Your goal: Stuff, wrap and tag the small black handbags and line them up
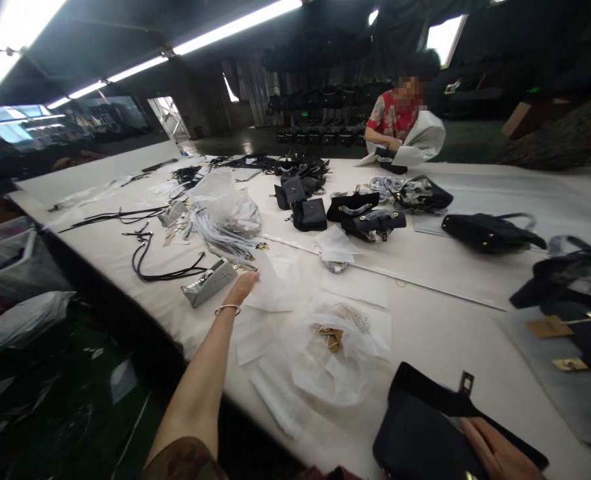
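Observation:
My left hand (245,285) reaches out over the table with its fingers closed at the edge of a thin translucent white sheet (278,283). Just left of that hand lies a small grey bag (209,283) with a gold clasp. At the lower right, my right hand (498,448) grips a black handbag (422,433) whose flap is raised, showing a metal lock plate (466,383). Part of this hand and bag is cut off by the frame. Between my hands sits an open clear plastic bag (320,373) with brown tags and white strings.
Bundled grey straps (220,233) and black cords (168,275) lie on the white table (440,333). Several black handbags (310,215) stand farther back and right. Across the table, a person in red (392,120) handles white wrapping. Plastic-filled crates (5,267) stand at the left.

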Demonstrator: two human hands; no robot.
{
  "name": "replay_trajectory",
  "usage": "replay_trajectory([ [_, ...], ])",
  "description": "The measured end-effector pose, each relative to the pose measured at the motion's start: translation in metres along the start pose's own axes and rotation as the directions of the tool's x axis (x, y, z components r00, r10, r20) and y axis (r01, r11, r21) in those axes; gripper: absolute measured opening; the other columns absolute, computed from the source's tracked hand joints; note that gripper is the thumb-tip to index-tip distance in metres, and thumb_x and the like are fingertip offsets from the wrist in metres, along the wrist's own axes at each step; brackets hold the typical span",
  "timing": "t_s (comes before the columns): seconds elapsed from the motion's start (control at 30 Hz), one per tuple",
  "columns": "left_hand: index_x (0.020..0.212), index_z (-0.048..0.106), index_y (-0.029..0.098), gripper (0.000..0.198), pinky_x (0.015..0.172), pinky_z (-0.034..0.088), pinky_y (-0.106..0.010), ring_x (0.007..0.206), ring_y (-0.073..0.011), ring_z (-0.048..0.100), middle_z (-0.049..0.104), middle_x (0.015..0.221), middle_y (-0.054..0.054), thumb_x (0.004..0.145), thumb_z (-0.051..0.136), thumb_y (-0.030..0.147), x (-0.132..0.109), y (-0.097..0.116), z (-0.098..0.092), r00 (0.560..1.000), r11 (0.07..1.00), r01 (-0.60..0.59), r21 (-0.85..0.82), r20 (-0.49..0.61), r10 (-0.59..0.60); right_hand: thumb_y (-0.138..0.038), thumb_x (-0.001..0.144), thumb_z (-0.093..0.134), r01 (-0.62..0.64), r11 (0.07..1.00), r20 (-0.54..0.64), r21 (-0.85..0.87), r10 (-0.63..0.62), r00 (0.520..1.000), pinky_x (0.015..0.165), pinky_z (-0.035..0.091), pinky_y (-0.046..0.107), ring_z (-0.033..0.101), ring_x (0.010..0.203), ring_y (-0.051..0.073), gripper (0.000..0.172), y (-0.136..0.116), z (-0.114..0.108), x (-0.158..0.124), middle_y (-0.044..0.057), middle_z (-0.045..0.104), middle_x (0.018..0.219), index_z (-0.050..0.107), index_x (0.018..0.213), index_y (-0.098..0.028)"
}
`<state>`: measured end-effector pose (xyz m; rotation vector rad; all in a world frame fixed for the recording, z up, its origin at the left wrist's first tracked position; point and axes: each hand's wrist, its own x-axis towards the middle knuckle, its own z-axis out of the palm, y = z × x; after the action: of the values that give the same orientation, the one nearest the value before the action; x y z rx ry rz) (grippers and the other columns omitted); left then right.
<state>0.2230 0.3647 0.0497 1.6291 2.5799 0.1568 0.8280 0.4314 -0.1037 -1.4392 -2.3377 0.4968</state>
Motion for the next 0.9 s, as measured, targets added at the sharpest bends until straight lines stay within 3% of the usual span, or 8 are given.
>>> replay_trajectory([
  [0.1,0.121,0.064,0.018,0.036,0.088,0.053,-0.025,0.100,-0.0151,0.066,0.070,0.118,-0.006,0.101,0.035,0.024,-0.018,0.057,-0.020,0.976,0.957,-0.205,-0.206,0.028,0.215,-0.062,0.086,0.049,0.056,0.995,-0.309,-0.077,-0.078,0.948,0.092,0.055,0.048,0.068,0.101,0.033,0.055,-0.049,-0.029,0.004,0.014,0.071,0.110,0.066,0.114,-0.018],
  [0.17,0.120,0.067,0.021,0.037,0.083,0.054,-0.025,0.093,-0.0159,0.066,0.069,0.121,-0.003,0.100,0.036,0.028,-0.042,0.107,-0.034,0.883,0.794,-0.367,-0.485,0.088,0.462,-0.063,0.086,0.054,0.197,0.964,-0.380,-0.180,-0.253,0.890,0.105,0.045,0.055,0.054,0.126,0.036,0.068,-0.095,-0.064,0.006,0.018,0.057,0.136,0.051,0.135,-0.016],
  [0.3,0.074,0.069,0.020,0.034,0.084,0.053,-0.023,0.093,-0.0151,0.067,0.067,0.127,0.001,0.096,0.045,0.027,-0.103,0.202,-0.058,0.392,0.276,-0.415,-0.867,0.104,0.914,-0.057,0.081,0.068,0.469,0.827,-0.161,-0.309,-0.531,0.832,0.117,0.026,0.064,0.032,0.143,0.037,0.066,-0.181,-0.135,0.000,0.010,0.048,0.147,0.050,0.139,-0.029],
  [0.4,0.079,0.067,0.020,0.026,0.092,0.049,-0.020,0.105,-0.0136,0.065,0.069,0.123,0.002,0.096,0.048,0.022,-0.129,0.244,-0.052,0.113,0.057,-0.421,-0.905,0.010,0.994,-0.052,0.085,0.066,0.503,0.835,0.116,-0.224,-0.490,0.864,0.118,0.022,0.062,0.053,0.126,0.032,0.060,-0.201,-0.161,-0.021,0.008,0.066,0.124,0.051,0.140,-0.031],
  [0.53,0.095,0.068,0.020,0.019,0.095,0.047,-0.026,0.104,-0.0161,0.066,0.072,0.112,-0.002,0.097,0.049,0.021,-0.134,0.259,-0.014,0.211,0.204,-0.693,-0.692,0.076,0.974,-0.032,0.091,0.062,0.272,0.957,0.331,-0.099,-0.226,0.916,0.088,0.049,0.037,0.064,0.079,0.018,0.008,-0.179,-0.150,-0.055,-0.001,0.069,0.083,0.069,0.095,-0.029],
  [0.67,0.099,0.065,0.019,0.022,0.105,0.040,-0.042,0.103,-0.0226,0.065,0.071,0.104,-0.005,0.098,0.053,0.038,-0.142,0.269,0.009,0.358,0.362,-0.840,-0.404,0.090,0.929,-0.019,0.090,0.056,0.048,0.991,0.409,-0.124,0.007,0.913,0.064,0.040,0.029,0.061,0.074,0.016,0.010,-0.161,-0.135,-0.062,-0.001,0.066,0.085,0.060,0.081,-0.023],
  [0.8,0.130,0.052,0.020,0.061,0.115,0.028,-0.046,0.114,-0.0246,0.061,0.068,0.117,-0.008,0.085,0.064,0.060,-0.149,0.297,0.009,0.330,0.306,-0.844,-0.440,0.023,0.944,-0.022,0.093,0.048,-0.053,0.988,0.441,-0.144,0.112,0.891,0.061,0.032,0.029,0.061,0.071,0.018,0.011,-0.154,-0.148,-0.036,-0.001,0.067,0.079,0.055,0.084,-0.024],
  [0.9,0.121,0.060,0.022,0.049,0.100,0.042,-0.040,0.100,-0.0251,0.065,0.072,0.103,-0.005,0.083,0.072,0.050,-0.140,0.321,0.021,0.370,0.381,-0.812,-0.441,0.116,0.922,-0.027,0.094,0.044,-0.082,0.983,0.434,-0.167,0.148,0.889,0.062,0.030,0.030,0.063,0.075,0.020,0.014,-0.144,-0.162,-0.011,0.000,0.068,0.079,0.056,0.088,-0.025],
])
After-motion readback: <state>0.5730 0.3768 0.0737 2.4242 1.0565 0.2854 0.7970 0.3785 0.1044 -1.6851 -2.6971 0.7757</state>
